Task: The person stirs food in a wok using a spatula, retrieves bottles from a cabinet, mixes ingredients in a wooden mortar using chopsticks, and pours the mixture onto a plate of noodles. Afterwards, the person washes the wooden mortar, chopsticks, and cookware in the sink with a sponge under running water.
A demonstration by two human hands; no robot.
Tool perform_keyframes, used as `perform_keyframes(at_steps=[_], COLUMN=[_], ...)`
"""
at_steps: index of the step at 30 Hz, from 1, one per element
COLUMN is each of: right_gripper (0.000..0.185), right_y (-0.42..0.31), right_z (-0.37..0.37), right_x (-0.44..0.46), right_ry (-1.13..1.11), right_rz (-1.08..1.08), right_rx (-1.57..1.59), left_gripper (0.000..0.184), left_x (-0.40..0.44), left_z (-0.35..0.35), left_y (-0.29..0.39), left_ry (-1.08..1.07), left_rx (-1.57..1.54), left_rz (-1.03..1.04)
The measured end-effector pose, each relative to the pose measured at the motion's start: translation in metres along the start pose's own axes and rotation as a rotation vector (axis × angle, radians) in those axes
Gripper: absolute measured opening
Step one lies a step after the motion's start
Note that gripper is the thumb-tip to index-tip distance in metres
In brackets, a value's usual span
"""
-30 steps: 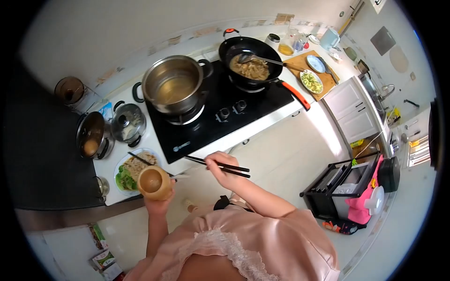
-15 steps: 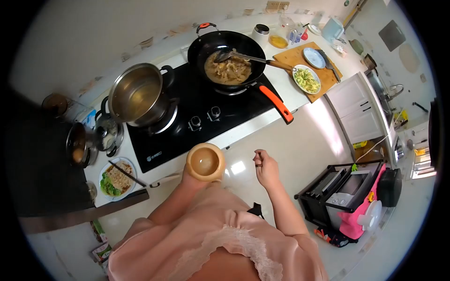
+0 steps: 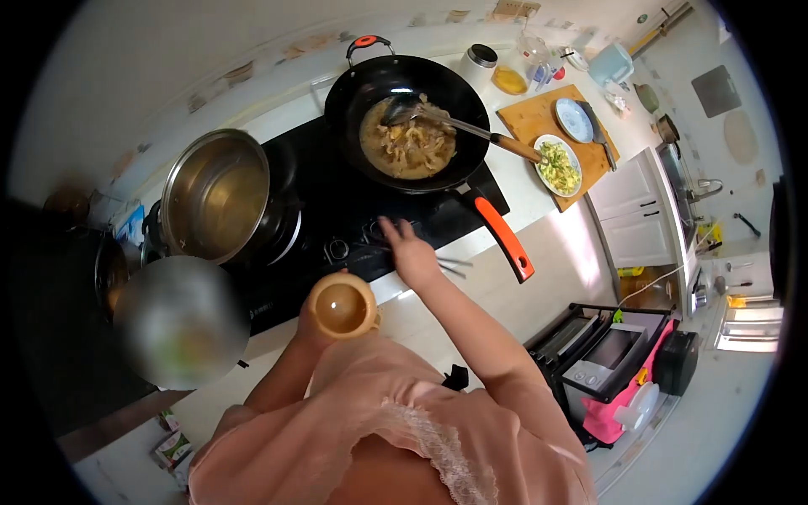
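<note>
Tan, smooth and rounded, a cup (image 3: 343, 305) is held mouth up near the edge of the glassy stove (image 3: 332, 202), wrapped by the curled left hand (image 3: 309, 326), probably to be level. By the right hand (image 3: 414, 259), half open with fingers stretched towards a knob (image 3: 371, 231), two thin dark chopsticks (image 3: 455, 263) are held under the palm, the exact grip blurred, perhaps to free the fingertips. Over the black wok's rim, a wooden-handled ladle (image 3: 459, 126) is propped, likely for easy reach.
</note>
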State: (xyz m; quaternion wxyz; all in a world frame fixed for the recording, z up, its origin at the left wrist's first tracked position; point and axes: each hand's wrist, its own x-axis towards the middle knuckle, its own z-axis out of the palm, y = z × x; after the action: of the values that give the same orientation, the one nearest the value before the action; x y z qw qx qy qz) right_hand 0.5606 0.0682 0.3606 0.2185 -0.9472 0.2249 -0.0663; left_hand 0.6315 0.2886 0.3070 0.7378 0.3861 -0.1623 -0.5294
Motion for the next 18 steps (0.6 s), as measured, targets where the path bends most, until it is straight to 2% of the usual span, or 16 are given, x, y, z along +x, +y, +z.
perform_keyframes(at_steps=[1,3,5,8,9,12,14,15,18], right_gripper=[0.039,0.039,0.034,0.024,0.021,0.028,0.035,0.039,0.049], right_y=[0.002,0.011,0.004,0.004,0.006,0.003,0.001,0.001,0.011], right_z=[0.009,0.031,0.024,0.023,0.023,0.016,0.009,0.007,0.006], right_x=[0.014,0.034,0.048,0.06,0.064,0.076,0.074,0.073,0.074], right_ry=[-0.057,-0.171,-0.302,-0.367,-0.364,-0.545,-0.53,-0.52,-0.533], right_rz=[-0.048,-0.137,-0.086,-0.062,-0.062,-0.101,0.171,0.299,0.568], right_rx=[-0.054,-0.167,-0.243,-0.261,-0.248,-0.303,-0.148,-0.066,0.219], left_gripper=[0.046,0.048,0.052,0.048,0.045,0.047,0.056,0.056,0.047], left_x=[-0.002,-0.009,-0.014,-0.017,-0.017,-0.017,-0.019,-0.017,-0.022], left_z=[-0.004,-0.009,-0.019,-0.012,-0.006,-0.004,-0.001,0.002,0.014], left_y=[0.008,0.014,0.016,0.022,0.025,0.019,0.01,0.008,0.004], left_ry=[0.116,0.112,0.107,0.095,0.101,-0.073,0.165,0.104,0.138], left_rx=[-0.675,-0.625,-0.572,-0.74,-0.69,0.875,0.76,0.918,0.625], left_rz=[-0.107,-0.075,-0.068,-0.069,-0.076,0.255,0.025,0.149,0.063])
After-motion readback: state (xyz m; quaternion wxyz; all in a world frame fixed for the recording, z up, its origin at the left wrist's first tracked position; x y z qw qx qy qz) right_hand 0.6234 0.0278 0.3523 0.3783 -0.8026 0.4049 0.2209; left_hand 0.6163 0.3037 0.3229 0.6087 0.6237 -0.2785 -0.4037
